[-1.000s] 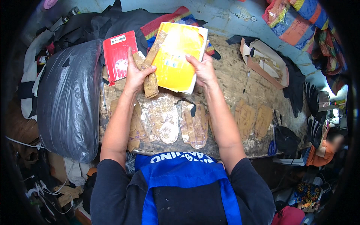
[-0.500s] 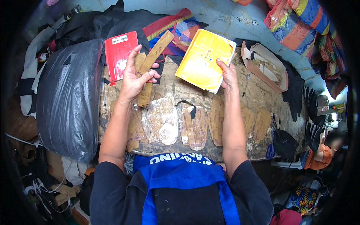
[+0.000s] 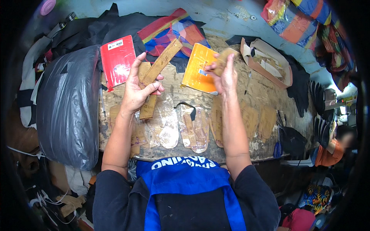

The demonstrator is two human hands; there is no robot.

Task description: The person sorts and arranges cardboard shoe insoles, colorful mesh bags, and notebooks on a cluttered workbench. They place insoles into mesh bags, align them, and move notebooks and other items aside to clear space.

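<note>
Tabletop (image 3: 173,81) now bears the yellow notebook (image 3: 195,70).

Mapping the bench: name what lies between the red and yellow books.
Head view: the left hand holding brown strips, plus dark material and some worn tabletop.

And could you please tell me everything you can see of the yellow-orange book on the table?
The yellow-orange book looks closed and roughly rectangular, its smooth, shiny cover bearing a small blue-and-white patch. It appears to lie flat and slantwise on the worn worktable, near the multicoloured fabric. The right hand, holding a blurred brown piece, hides part of its right side; whether they touch is unclear.
</note>
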